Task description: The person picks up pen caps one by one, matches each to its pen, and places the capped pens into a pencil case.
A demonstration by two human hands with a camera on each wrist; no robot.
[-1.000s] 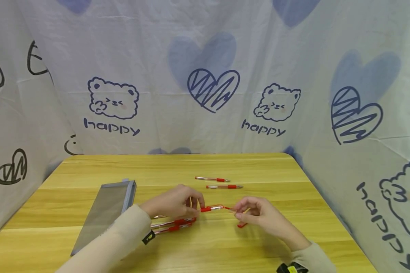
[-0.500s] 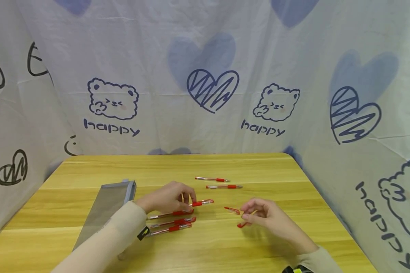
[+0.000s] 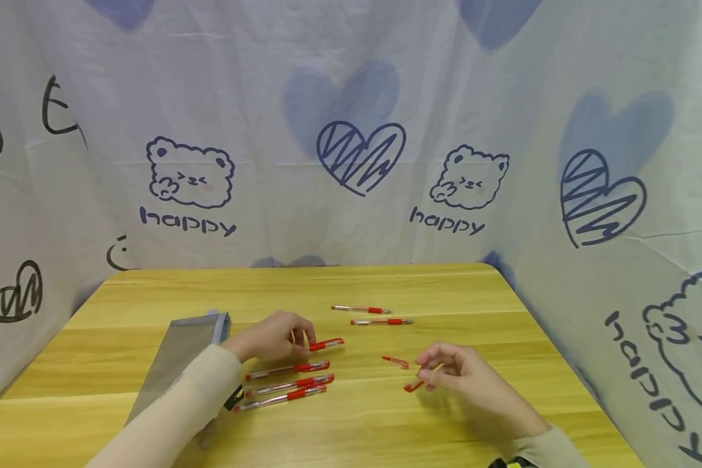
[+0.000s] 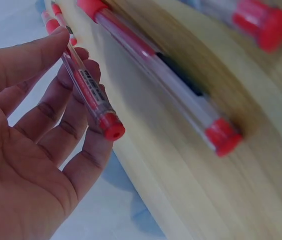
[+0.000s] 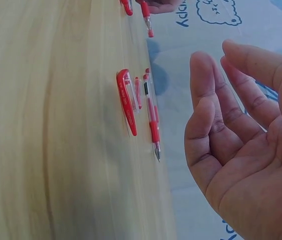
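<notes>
In the head view my left hand (image 3: 273, 338) pinches a clear gel pen (image 3: 327, 344) with a red grip and red cap, just behind a row of several capped pens (image 3: 289, 370). The left wrist view shows thumb and fingers around the barrel of that held pen (image 4: 88, 90), its red end plug toward the camera. My right hand (image 3: 462, 377) hovers with loosely bent fingers and holds nothing. Close to its fingertips lie two loose red pen caps, a farther cap (image 3: 395, 361) and a nearer cap (image 3: 412, 386). The right wrist view shows the nearer cap up close.
Two uncapped red pens, a rear one (image 3: 361, 309) and a front one (image 3: 381, 322), lie at the back of the wooden table (image 3: 444, 292). A grey zip pouch (image 3: 172, 364) lies at the left, partly under the left forearm. Printed cloth walls (image 3: 269, 214) surround the table.
My left hand has carried its pen leftward, away from the right hand, to behind the row. The right hand has let go of the farther cap and moved slightly right.
</notes>
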